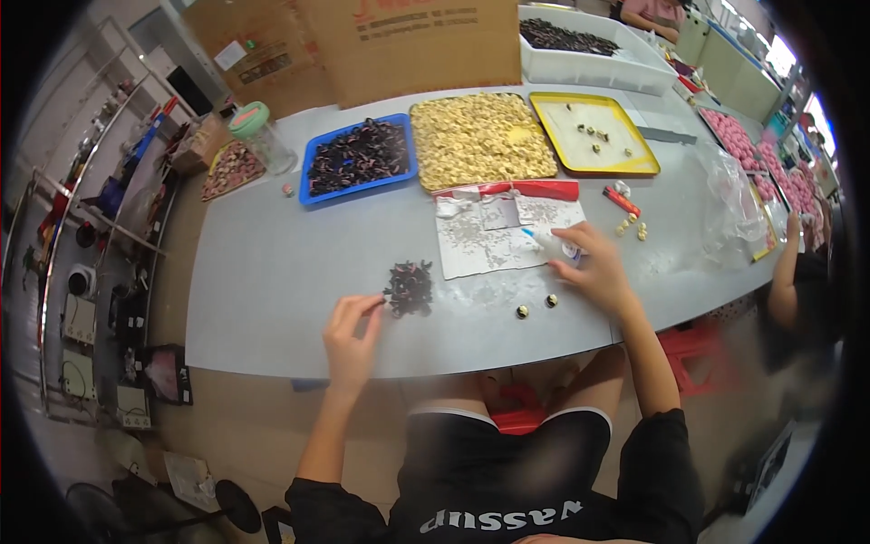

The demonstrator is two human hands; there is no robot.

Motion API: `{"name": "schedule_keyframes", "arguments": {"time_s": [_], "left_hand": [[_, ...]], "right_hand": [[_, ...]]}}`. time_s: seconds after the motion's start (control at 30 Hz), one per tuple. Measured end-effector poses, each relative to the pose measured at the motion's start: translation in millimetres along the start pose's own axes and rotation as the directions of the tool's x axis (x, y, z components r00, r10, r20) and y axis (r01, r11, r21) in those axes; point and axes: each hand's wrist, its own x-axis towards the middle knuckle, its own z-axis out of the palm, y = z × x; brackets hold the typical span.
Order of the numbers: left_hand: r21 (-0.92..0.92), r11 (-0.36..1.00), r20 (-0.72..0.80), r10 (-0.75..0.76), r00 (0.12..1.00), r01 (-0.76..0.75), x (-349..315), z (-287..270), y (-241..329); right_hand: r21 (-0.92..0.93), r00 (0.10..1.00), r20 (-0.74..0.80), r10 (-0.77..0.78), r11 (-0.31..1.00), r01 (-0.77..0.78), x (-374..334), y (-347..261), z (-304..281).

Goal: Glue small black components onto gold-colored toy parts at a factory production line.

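My right hand [594, 267] is wrapped round a small white squeeze bottle [569, 248] with a blue tip. The bottle lies tilted over a white sheet [467, 254] speckled with grey residue. Thumb and fingers of my left hand [352, 331] pinch together at the left edge of a loose pile of small black pieces [410, 288]. What sits in that pinch is too small to make out. Two small round black-and-gold pieces [522, 312] rest on the table just below my right hand.
Behind the sheet stand a blue tray [410, 127] of black pieces, a tray of gold pieces [480, 136] and a yellow tray [645, 163] holding several small pieces. A red tube [622, 201], plastic bag [729, 208] and lidded jar [269, 145] lie around. Another person's arm [785, 281] shows at right.
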Motion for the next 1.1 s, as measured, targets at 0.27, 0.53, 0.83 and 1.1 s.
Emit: {"name": "schedule_keyframes", "arguments": {"time_s": [0.27, 0.53, 0.83, 1.1], "left_hand": [[-0.571, 0.8, 0.331, 0.019, 0.943, 0.184, 52.3, 58.1, 56.9], [-0.697, 0.582, 0.539, 0.039, 0.841, 0.42, 67.9, 123.1, 78.5], [-0.707, 0.352, 0.619, -0.112, 0.778, 0.613, 69.4, 122.4, 61.7], [-0.687, 0.486, 0.585, -0.069, 0.808, 0.539, 64.3, 126.8, 61.3]], "right_hand": [[0.613, 0.992, -0.015, 0.127, 0.785, -0.091, 49.3, -1.3, -4.1], [0.916, 0.97, 0.1, 0.222, 0.361, -0.177, 76.6, 10.7, 13.1], [0.939, 0.969, 0.146, 0.199, 0.281, -0.199, 69.3, 13.3, 12.0], [0.98, 0.973, 0.16, 0.168, 0.087, -0.177, 63.7, 13.7, 9.7]]}}
